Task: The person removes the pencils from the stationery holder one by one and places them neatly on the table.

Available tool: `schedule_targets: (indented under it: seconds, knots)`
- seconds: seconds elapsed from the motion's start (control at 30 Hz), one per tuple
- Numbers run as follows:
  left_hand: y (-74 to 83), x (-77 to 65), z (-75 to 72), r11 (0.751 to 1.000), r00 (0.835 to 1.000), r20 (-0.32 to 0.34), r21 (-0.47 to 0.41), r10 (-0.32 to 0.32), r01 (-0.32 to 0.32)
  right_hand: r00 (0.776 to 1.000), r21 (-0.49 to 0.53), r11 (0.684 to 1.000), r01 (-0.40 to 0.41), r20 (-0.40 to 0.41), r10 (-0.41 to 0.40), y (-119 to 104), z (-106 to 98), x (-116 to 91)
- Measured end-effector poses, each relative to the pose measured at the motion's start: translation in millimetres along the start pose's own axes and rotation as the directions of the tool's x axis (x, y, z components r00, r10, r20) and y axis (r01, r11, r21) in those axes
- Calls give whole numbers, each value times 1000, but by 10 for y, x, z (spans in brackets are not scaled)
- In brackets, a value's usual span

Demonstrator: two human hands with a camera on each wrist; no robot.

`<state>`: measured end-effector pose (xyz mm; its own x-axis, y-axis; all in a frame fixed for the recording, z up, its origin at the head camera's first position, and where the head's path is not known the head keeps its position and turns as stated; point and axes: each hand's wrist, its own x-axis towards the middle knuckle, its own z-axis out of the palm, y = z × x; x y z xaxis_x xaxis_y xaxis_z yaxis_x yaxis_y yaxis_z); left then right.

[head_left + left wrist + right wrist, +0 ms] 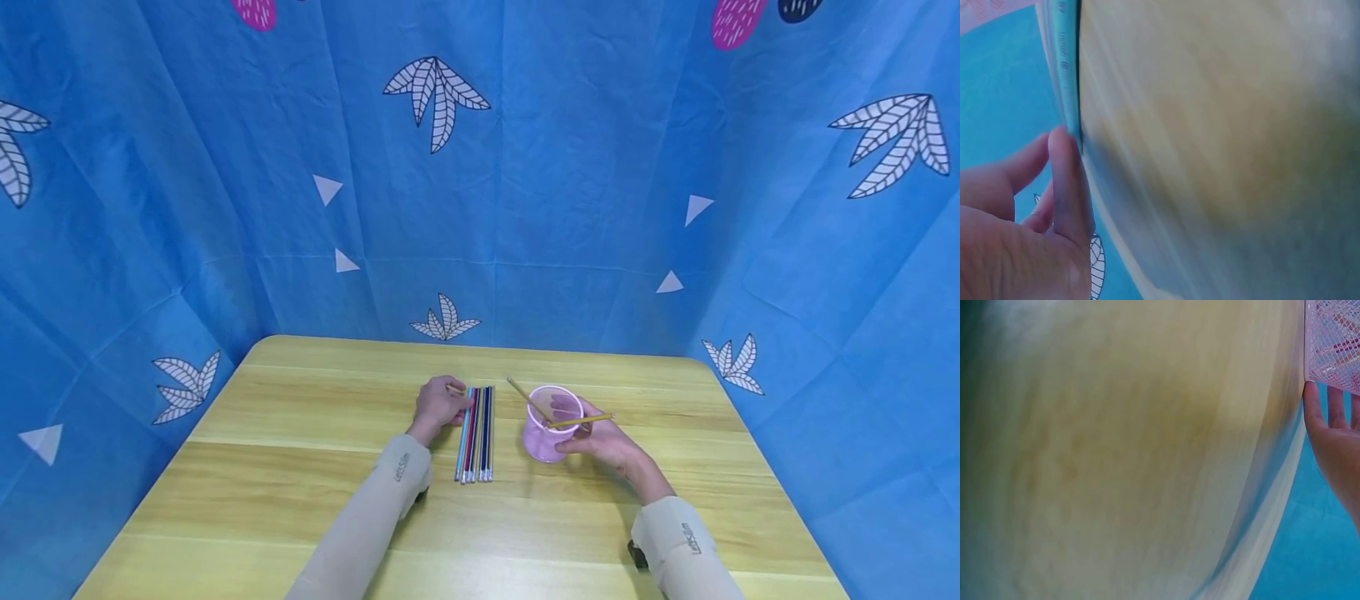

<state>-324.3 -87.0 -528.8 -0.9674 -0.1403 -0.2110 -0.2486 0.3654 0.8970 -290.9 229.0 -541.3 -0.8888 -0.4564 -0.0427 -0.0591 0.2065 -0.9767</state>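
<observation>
Several pencils (475,442) lie side by side in a row on the table, their eraser ends toward the near side. My left hand (441,402) is at the far left part of this row, with thumb and fingertips pinching at a pencil. A short tan end shows between the fingers. In the left wrist view the fingertips meet at a light-blue pencil (1067,69). My right hand (606,442) grips a pink mesh pencil cup (542,442) from its right side. Two yellowish pencils (528,400) lean out of the cup in opposite directions.
The light wooden table (300,483) has rounded far corners. Blue cloth (570,167) with leaf and triangle prints hangs behind it and along both sides.
</observation>
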Motion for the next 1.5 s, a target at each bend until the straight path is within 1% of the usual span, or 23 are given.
schedule_targets:
  seconds: [0.1,0.13,0.2,0.27,0.33,0.37,0.4,0.47,0.53,0.6,0.67,0.7,0.77,0.9,1.0,1.1,1.2,1.3,1.4,1.5]
  knots:
    - [35,-42,-20,999,1000,2,-32,28,-28,1000,-2,1000,-4,-3,4,6,2,-2]
    - [47,-55,-25,998,999,3,-31,48,-48,1000,-4,1000,-4,-2,4,7,2,-3]
    - [74,-93,-34,992,993,-2,-15,121,-121,1000,-5,1000,-9,-5,9,8,4,-5]
    - [103,-138,-31,978,978,6,3,208,-208,1000,-3,1000,-10,-4,10,5,4,-4]
    - [133,-188,-18,956,956,24,12,292,-293,1000,0,1000,-11,-4,11,2,4,-5]
    - [150,-219,-7,945,944,37,4,327,-327,1000,-3,1000,-10,-3,10,1,2,-6]
    - [168,-249,9,938,936,54,-14,347,-347,1000,-3,1000,-11,-3,11,1,0,-8]
    - [200,-309,51,925,921,89,-57,379,-375,1000,0,1000,-12,0,12,-1,-3,-11]
    - [227,-362,106,915,910,111,-106,400,-390,1000,1,1000,-14,3,14,0,-6,-15]
    - [262,-415,164,903,900,126,-170,417,-395,1000,5,1000,-16,7,16,0,-7,-18]
    - [298,-469,220,886,888,132,-226,440,-405,1000,6,1000,-22,8,22,-1,-5,-19]
    - [315,-492,246,881,886,134,-245,445,-406,1000,4,1000,-26,7,26,-1,-3,-19]
    - [349,-538,291,873,884,135,-277,448,-400,999,0,999,-32,4,32,-4,3,-17]
    - [385,-584,369,874,892,131,-306,432,-378,1000,-13,999,-31,-2,31,-10,11,-9]
    - [400,-601,416,868,894,118,-323,432,-377,1000,-17,1000,-3,-6,3,-14,4,-2]
    - [413,-618,449,871,899,96,-310,426,-380,999,-5,999,40,-3,-40,-32,-8,3]
    - [425,-628,461,884,909,74,-277,410,-377,997,12,997,77,10,-77,-56,-12,8]
    - [432,-624,467,891,914,57,-255,403,-377,997,26,996,81,12,-82,-74,-2,9]
    - [449,-621,472,888,911,43,-245,410,-388,997,23,996,81,2,-81,-93,12,6]
    - [472,-624,474,878,902,24,-244,431,-412,997,26,997,78,-2,-78,-107,27,0]
